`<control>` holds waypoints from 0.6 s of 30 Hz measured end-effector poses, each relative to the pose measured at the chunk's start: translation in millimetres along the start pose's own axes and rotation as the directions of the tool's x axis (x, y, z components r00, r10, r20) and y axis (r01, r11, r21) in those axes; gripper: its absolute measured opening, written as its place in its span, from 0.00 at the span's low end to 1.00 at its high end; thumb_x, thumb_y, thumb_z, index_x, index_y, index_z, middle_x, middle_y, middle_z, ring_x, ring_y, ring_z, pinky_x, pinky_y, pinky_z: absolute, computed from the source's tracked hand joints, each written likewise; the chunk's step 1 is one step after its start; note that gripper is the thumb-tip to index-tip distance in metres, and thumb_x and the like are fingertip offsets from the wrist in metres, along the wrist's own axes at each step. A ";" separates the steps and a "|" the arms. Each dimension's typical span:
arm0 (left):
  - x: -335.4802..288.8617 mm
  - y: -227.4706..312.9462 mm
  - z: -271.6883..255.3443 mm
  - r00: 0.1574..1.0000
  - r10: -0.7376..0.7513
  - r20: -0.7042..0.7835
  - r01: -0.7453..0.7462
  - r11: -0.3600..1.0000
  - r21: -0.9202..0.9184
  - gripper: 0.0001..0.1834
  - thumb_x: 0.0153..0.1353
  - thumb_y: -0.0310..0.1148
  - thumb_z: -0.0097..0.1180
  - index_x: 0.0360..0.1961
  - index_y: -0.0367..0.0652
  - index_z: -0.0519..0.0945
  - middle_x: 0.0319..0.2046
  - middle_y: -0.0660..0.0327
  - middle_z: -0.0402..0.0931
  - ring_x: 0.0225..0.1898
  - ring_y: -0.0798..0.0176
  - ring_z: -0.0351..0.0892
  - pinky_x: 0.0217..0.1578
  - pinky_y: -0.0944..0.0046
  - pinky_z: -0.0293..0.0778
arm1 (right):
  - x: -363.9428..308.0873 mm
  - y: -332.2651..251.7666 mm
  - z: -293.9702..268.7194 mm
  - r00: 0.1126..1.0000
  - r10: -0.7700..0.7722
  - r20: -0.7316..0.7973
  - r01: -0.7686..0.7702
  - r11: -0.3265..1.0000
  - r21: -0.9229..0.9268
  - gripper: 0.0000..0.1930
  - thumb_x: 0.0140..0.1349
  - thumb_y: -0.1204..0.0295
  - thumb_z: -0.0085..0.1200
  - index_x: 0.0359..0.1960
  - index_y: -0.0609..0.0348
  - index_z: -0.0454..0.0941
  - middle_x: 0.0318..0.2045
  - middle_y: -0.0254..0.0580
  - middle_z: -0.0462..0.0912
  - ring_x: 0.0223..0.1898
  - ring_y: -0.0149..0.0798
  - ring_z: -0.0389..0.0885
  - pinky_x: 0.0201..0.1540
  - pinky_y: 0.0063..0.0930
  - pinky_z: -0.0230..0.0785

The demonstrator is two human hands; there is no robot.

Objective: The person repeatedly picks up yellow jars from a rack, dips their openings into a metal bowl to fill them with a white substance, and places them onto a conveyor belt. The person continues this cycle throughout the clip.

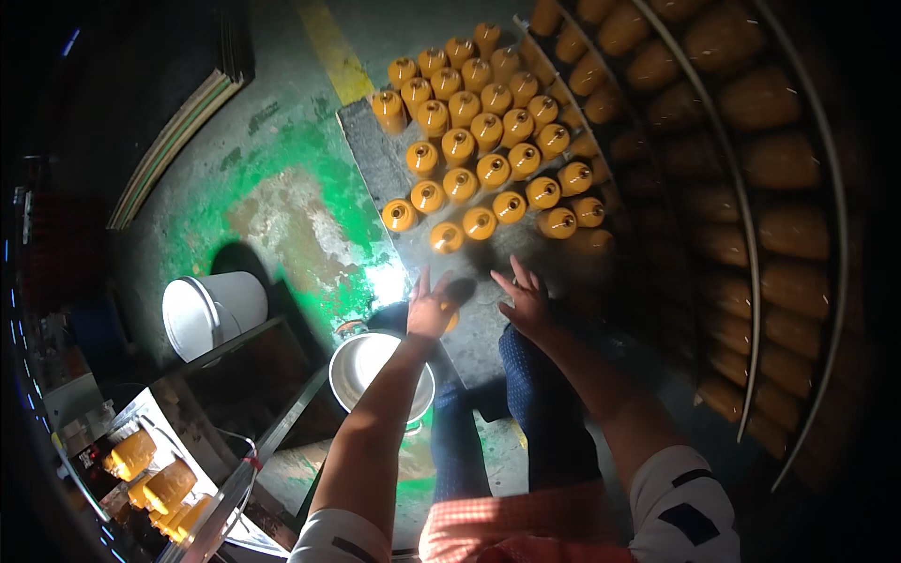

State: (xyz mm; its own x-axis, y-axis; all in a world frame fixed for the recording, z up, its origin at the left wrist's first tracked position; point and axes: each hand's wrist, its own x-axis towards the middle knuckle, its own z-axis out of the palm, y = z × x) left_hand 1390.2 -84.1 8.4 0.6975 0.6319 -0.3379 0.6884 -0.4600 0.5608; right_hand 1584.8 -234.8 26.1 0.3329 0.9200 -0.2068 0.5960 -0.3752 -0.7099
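Note:
Several glossy orange bottles [493, 171] with small dark necks stand upright in loose rows on a grey board [361, 131] on the floor. My left hand [430, 311] is over the board's near part, fingers stretched out and apart. Close beside it shows a small orange patch [452, 319], mostly hidden by the hand; I cannot tell whether they touch. To its right, my right hand [527, 302] is held with fingers spread and nothing in them. Both hands are on the near side of the front bottles.
A rack [741, 216] of stacked orange bottles rises at the right. At the left are a white bucket [239, 298] lying tilted, a round metal pot [345, 375] by my left forearm, and a bin [211, 422] near more orange bottles [169, 486]. Flat sheets [178, 145] lean farther back.

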 end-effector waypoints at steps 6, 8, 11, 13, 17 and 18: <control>113.9 -23.9 79.1 0.989 -0.001 -0.145 0.001 1.000 0.000 0.40 0.51 0.28 0.63 0.67 0.70 0.69 0.76 0.51 0.38 0.74 0.34 0.43 0.66 0.29 0.50 | 141.5 83.9 52.1 0.987 -0.163 0.000 0.159 0.966 -0.205 0.35 0.51 0.73 0.59 0.66 0.36 0.71 0.74 0.56 0.49 0.71 0.63 0.50 0.73 0.48 0.48; 131.7 -33.2 92.0 0.962 0.031 -0.270 -0.048 0.997 -0.055 0.37 0.49 0.25 0.65 0.62 0.67 0.75 0.75 0.50 0.43 0.72 0.31 0.46 0.67 0.33 0.54 | 157.3 90.5 61.5 0.976 -0.219 0.003 0.216 0.957 -0.195 0.35 0.50 0.75 0.59 0.64 0.35 0.72 0.74 0.55 0.48 0.71 0.61 0.50 0.72 0.47 0.49; 145.7 -48.4 98.5 0.897 0.109 -0.429 -0.141 0.989 -0.042 0.33 0.41 0.27 0.74 0.52 0.65 0.83 0.70 0.50 0.55 0.66 0.37 0.59 0.63 0.46 0.65 | 164.1 93.6 68.5 0.969 -0.246 -0.024 0.235 0.949 -0.211 0.33 0.51 0.74 0.60 0.63 0.34 0.74 0.70 0.56 0.54 0.70 0.61 0.53 0.71 0.47 0.50; 151.5 -55.8 98.5 0.878 0.165 -0.449 -0.191 0.982 -0.012 0.33 0.41 0.27 0.75 0.52 0.64 0.83 0.68 0.50 0.57 0.64 0.39 0.62 0.62 0.47 0.66 | 166.8 94.8 73.8 0.957 -0.280 -0.071 0.257 0.939 -0.227 0.32 0.50 0.73 0.63 0.60 0.34 0.77 0.64 0.55 0.60 0.67 0.60 0.58 0.69 0.47 0.54; 150.4 -62.0 86.7 0.888 0.172 -0.426 -0.210 0.977 -0.042 0.31 0.41 0.28 0.75 0.50 0.64 0.84 0.66 0.50 0.60 0.60 0.42 0.66 0.59 0.50 0.69 | 176.1 94.5 87.3 0.924 -0.312 -0.222 0.281 0.946 -0.160 0.30 0.46 0.73 0.67 0.55 0.34 0.82 0.61 0.53 0.62 0.63 0.57 0.63 0.64 0.45 0.61; 146.7 -62.2 80.8 0.887 0.182 -0.425 -0.222 0.974 -0.045 0.31 0.41 0.28 0.75 0.50 0.65 0.85 0.66 0.50 0.60 0.60 0.42 0.66 0.59 0.51 0.69 | 176.7 92.9 89.1 0.916 -0.320 -0.243 0.281 0.943 -0.180 0.30 0.45 0.73 0.67 0.54 0.35 0.82 0.61 0.53 0.62 0.62 0.57 0.63 0.64 0.44 0.61</control>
State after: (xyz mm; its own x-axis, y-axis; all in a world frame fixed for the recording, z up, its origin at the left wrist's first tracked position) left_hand 1465.8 -13.2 -137.1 0.6595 0.7415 0.1238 0.5066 -0.5600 0.6556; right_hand 1633.9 -97.0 -136.4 0.2921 0.9350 0.2012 0.7869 -0.1154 -0.6062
